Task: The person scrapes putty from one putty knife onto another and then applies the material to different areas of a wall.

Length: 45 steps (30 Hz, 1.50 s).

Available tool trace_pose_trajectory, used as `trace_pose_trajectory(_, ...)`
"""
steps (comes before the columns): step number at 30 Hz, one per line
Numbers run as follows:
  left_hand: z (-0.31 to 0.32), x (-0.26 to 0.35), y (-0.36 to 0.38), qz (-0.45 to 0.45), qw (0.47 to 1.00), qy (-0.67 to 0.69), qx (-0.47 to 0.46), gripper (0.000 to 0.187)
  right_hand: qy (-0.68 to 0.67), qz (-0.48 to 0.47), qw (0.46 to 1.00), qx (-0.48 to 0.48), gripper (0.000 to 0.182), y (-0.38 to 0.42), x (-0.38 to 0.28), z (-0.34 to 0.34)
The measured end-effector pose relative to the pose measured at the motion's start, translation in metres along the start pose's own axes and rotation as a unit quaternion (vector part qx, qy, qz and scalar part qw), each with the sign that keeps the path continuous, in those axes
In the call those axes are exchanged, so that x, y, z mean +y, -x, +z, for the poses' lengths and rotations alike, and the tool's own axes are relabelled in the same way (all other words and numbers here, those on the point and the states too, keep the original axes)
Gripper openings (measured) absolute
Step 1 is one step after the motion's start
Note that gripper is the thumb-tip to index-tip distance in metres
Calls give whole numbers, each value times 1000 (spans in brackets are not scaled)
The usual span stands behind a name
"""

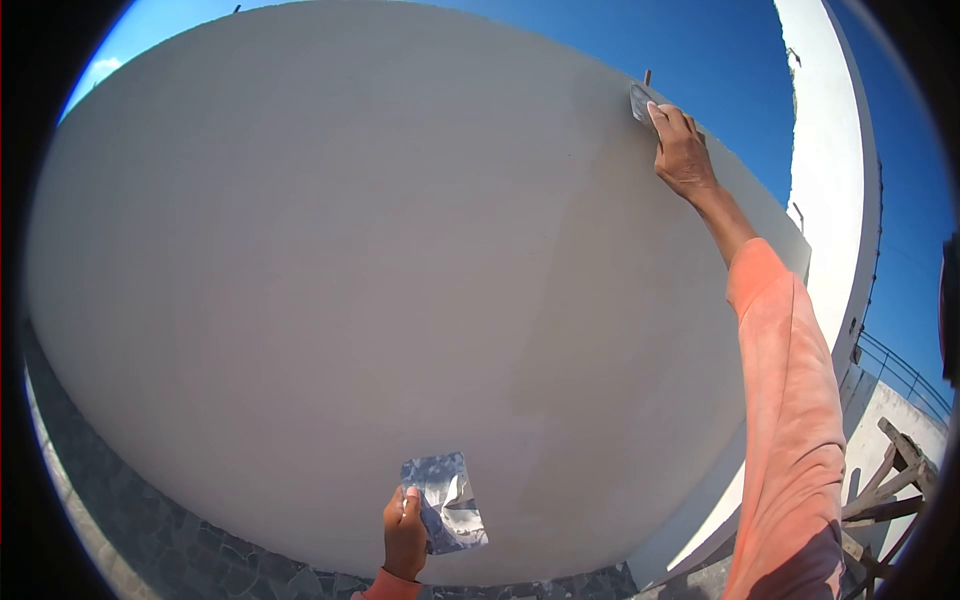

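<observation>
A large plastered wall [330, 250] fills most of the view, with a darker, damp-looking band [600, 330] down its right part. High at the wall's upper right edge, my right hand [685, 155] grips a putty knife [642, 104], its flat blade against or very near the surface. Low in the middle, my left hand [404, 535] is closed on a wide metal scraper [435, 495]. Pale paste [462, 515] lies on that scraper's face. The scraper is held in front of the wall's lower part, apart from my right hand.
A white wall [835, 150] rises at the right, with a metal railing [905, 375] beyond it. Wooden trestle pieces [895, 480] stand at the lower right. Grey stone paving [190, 535] runs along the wall's foot.
</observation>
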State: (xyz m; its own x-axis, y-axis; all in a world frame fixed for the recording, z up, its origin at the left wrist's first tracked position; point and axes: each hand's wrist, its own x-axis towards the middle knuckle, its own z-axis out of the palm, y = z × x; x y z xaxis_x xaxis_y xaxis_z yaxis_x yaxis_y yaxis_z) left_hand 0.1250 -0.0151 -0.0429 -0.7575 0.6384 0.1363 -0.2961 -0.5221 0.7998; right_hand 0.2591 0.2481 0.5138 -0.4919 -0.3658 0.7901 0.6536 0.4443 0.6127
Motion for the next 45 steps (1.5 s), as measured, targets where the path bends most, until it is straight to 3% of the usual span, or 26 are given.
trace_pose_trajectory(3, 2, 6, 4, -4, 1000, -25, 7, 22, 24, -48, 999, 5, 54, 24, -19, -8)
trace_pose_trajectory(7, 2, 4, 1, 0, 1000, -15, 9, 22, -53, -146, 987, -50, 57, 55, -36, -38)
trace_pose_trajectory(16, -4, 0, 0, 4, 999, -38, -3, 21, -20, 14, 1000, -17, 57, 30, 40, -38)
trace_pose_trajectory(22, -4, 2, -1, 20, 999, -37, -19, 22, -4, -37, 999, 5, 52, 5, 38, -24)
trace_pose_trajectory(34, -6, -1, -2, 33, 999, -32, -16, 21, 61, -24, 998, 5, 61, 3, 16, -1)
trace_pose_trajectory(37, -2, 4, 0, 26, 999, -36, -7, 23, 61, -73, 995, 21, 59, 33, -6, -7)
trace_pose_trajectory(40, 0, 6, 1, 29, 999, -21, -12, 24, 26, -138, 990, -27, 58, 64, -20, -29)
trace_pose_trajectory(43, -1, 7, 1, 34, 999, -30, -15, 24, 7, -133, 991, -4, 55, 71, -12, -46)
trace_pose_trajectory(45, -1, 9, 1, 33, 999, -41, -12, 25, -2, -57, 998, 22, 53, 64, 12, -42)
